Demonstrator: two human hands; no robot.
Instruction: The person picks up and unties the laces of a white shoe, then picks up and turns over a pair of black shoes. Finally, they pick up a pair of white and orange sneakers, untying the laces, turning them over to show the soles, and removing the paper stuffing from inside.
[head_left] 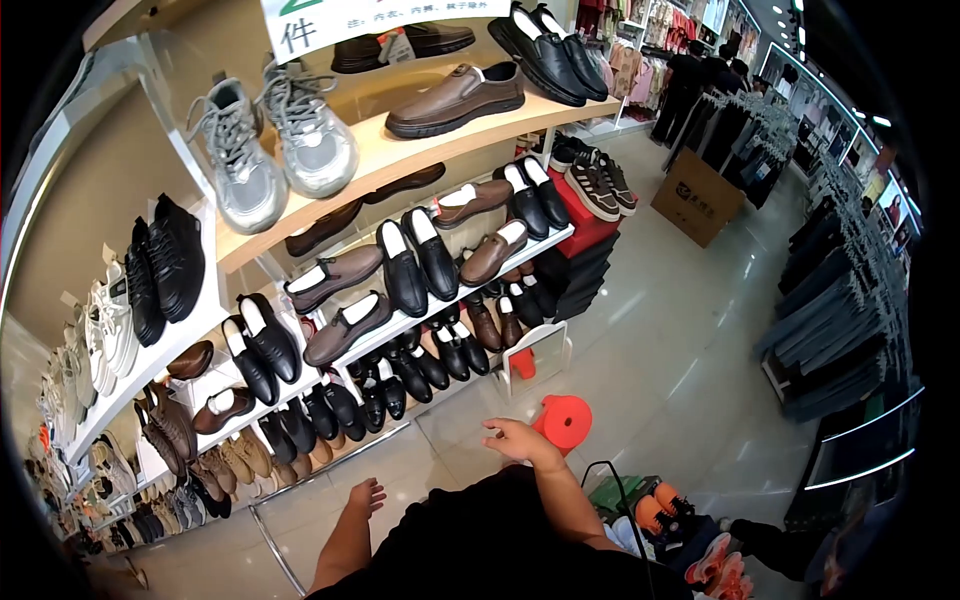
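Hold right hand (513, 439) loosely spread and left hand (367, 496) half-open, both empty, steer right wrist clear of red stool (577, 409) on floor near it, avoid knocking black shoes (450, 352) on lower shelf

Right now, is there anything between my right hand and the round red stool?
Nothing visible: your right hand shows right beside the red stool, partly overlapping its edge in this view. I can't tell the height between them.

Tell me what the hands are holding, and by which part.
Nothing is held: the left hand and the right hand both look open and empty.
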